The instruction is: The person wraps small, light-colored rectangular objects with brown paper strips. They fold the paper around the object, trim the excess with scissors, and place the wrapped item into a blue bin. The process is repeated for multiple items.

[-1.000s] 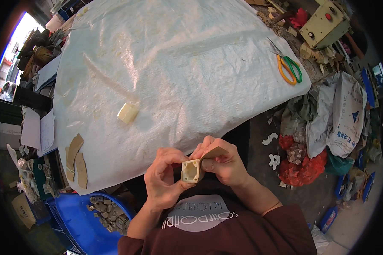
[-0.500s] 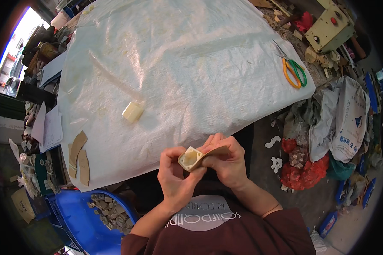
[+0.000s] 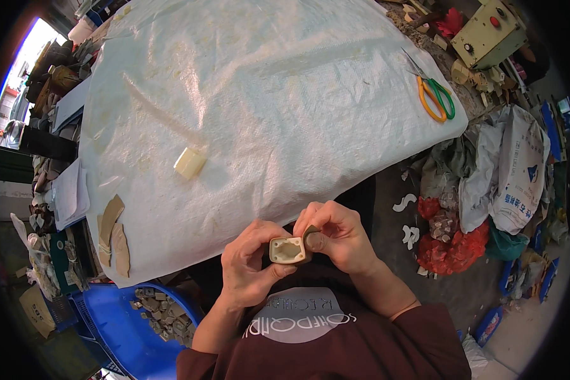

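One hollow cream block (image 3: 287,251) is held at the near edge of the white-covered tabletop (image 3: 266,139)!
It is clamped by the fingers of the left hand (image 3: 242,266), while one brown strip (image 3: 310,233) is pinched by those of the right hand (image 3: 342,237), against the block's right side. One spare block (image 3: 190,163), one pair of scissors (image 3: 435,99) and at least two brown pieces (image 3: 120,251) are spread out; in one blue basket (image 3: 101,316), uncounted grey chunks (image 3: 164,316) are heaped.
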Motion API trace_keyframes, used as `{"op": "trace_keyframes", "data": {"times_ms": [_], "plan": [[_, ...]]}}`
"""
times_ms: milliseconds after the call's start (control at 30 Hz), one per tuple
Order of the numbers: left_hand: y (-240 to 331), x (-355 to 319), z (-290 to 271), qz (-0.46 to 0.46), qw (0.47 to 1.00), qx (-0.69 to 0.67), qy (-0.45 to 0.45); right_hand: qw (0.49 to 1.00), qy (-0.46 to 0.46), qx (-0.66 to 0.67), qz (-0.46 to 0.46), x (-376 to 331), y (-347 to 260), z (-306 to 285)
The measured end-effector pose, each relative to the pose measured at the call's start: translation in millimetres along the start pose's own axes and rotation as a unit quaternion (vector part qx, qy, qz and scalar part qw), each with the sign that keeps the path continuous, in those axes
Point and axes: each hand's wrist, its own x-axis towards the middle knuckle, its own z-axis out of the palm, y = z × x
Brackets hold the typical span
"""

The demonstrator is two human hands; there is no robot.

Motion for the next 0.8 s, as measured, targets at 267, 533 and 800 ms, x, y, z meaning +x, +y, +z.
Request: {"op": "trace_keyframes", "data": {"times_ms": [267, 533, 800], "plan": [[12, 6, 24, 0.055, 0.945, 0.316, 0.072, 0.988, 0.059, -0.057, -0.129, 4, 4, 7], [-7, -2, 32, 0.031, 0.990, -0.002, 0.141, 0.989, 0.060, -0.062, -0.116, 3, 8, 9], [-10, 1, 23, 0.065, 0.995, 0.006, 0.079, 0.989, -0.009, -0.128, -0.077, 2, -5, 3]]}}
